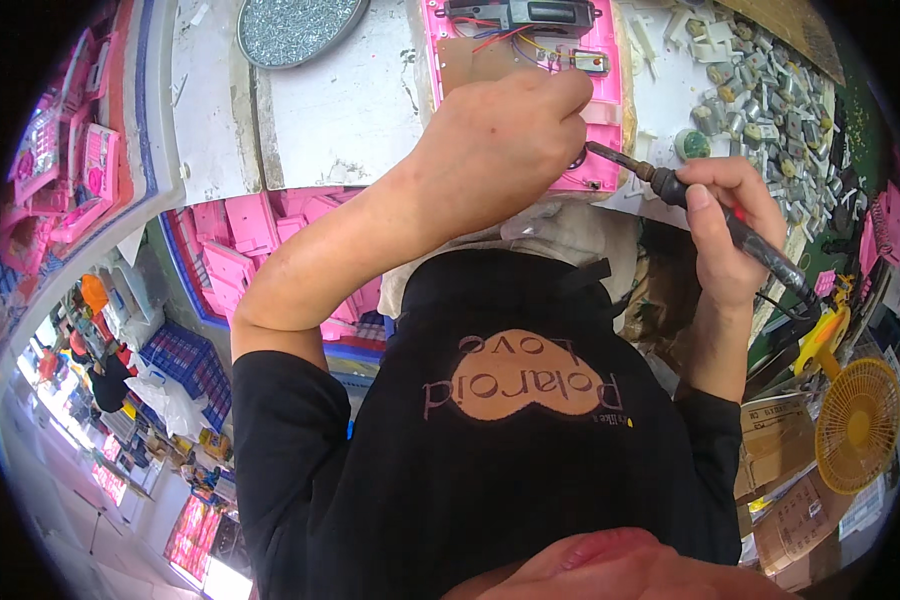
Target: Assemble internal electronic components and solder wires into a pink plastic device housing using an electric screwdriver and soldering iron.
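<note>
A pink plastic housing [606, 88] lies on the worktable in front of me. At its far end is a long black part [540, 12], with red, yellow and dark wires running near a small pale module [592, 63]. My left hand [505, 135] is over the housing, its fingers closed in a pinch; whatever they hold is hidden. My right hand [735, 215] grips a soldering iron [760, 245] like a pen. The iron's tip points left, close to the left fingertips and a round dark part near the housing's near end.
Many small grey motors [760, 105] lie heaped to the right, beside a green round object [692, 145]. A round dish [302, 30] of small metal pieces stands far left. Pink parts fill a crate [245, 240] under the table edge. A yellow fan [857, 425] stands right.
</note>
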